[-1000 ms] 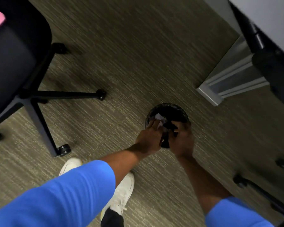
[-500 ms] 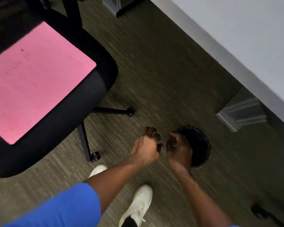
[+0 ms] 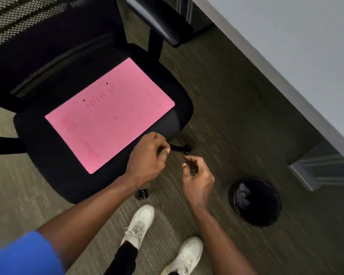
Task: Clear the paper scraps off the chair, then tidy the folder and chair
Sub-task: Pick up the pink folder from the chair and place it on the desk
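Note:
A pink folder [image 3: 109, 114] lies flat on the black seat of an office chair [image 3: 48, 155] at the left. No scraps show on the seat. Crumpled paper scraps [image 3: 243, 193] lie inside a round black bin [image 3: 254, 201] on the floor at the right. My left hand [image 3: 147, 157] hovers over the seat's front right corner, fingers curled, nothing in it. My right hand [image 3: 197, 175] is just to its right above the carpet, fingers loosely curled and empty.
A grey desk [image 3: 286, 46] runs along the right, with its metal leg [image 3: 322, 165] near the bin. The chair's armrest [image 3: 157, 20] points toward the desk. Chair casters [image 3: 142, 194] and my white shoes [image 3: 139, 225] are on the carpet below.
My hands have come up out of the bin and moved left to the chair's front edge. The view has swung from the floor up onto the seat and folder.

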Demonstrator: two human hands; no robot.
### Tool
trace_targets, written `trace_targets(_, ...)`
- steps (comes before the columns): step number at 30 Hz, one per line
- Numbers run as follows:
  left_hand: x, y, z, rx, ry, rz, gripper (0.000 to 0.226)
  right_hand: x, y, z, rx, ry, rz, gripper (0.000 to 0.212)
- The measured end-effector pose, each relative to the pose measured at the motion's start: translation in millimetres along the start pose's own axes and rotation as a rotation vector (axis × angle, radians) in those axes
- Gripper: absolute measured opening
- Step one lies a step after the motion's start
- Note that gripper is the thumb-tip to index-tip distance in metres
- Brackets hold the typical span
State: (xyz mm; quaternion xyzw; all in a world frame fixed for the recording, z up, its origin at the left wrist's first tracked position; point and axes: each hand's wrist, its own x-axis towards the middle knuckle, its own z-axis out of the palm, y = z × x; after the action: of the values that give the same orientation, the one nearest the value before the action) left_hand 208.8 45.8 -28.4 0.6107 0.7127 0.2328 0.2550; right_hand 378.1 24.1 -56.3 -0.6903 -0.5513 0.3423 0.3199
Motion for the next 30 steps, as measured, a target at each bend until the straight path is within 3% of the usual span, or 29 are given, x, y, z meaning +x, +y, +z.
trace_targets(6, 29.3, -38.0, -77.9, -0.006, 0.188, -0.089, 0.006, -3.7, -42.9, 52.3, 0.156, -0.09, 0.108, 0.019)
trace_targets(11, 61.5, -78.3, -113.1, 0.17, 0.181, -0.215, 0.018, -0.5, -75.8, 87.6, 0.272, -0.103, 0.177, 0.021)
trace_targets(17, 90.7, -123.2, -143.7, 0.371, 0.145, -0.328, 0.074, 7.2, -103.4, 118.3, 0.292, -0.126, 0.307, 0.038)
trace_targets(20, 97.6, -139.9, -154.5, 0.356, 0.077, -0.366, 0.089, 7.5, -111.2, 124.7, 0.297, -0.133, 0.362, 0.047)
trace_targets(26, 96.1, -146.6, -157.4, 0.256, 0.108, -0.441, 0.091, 5.5, -116.5, 123.2, 0.296, -0.127, 0.39, 0.065)
trace_targets(30, 88.6, -139.6, -154.8, 0.178, 0.129, -0.492, 0.075, 3.2, -110.3, 111.6, 0.292, -0.13, 0.342, 0.073)
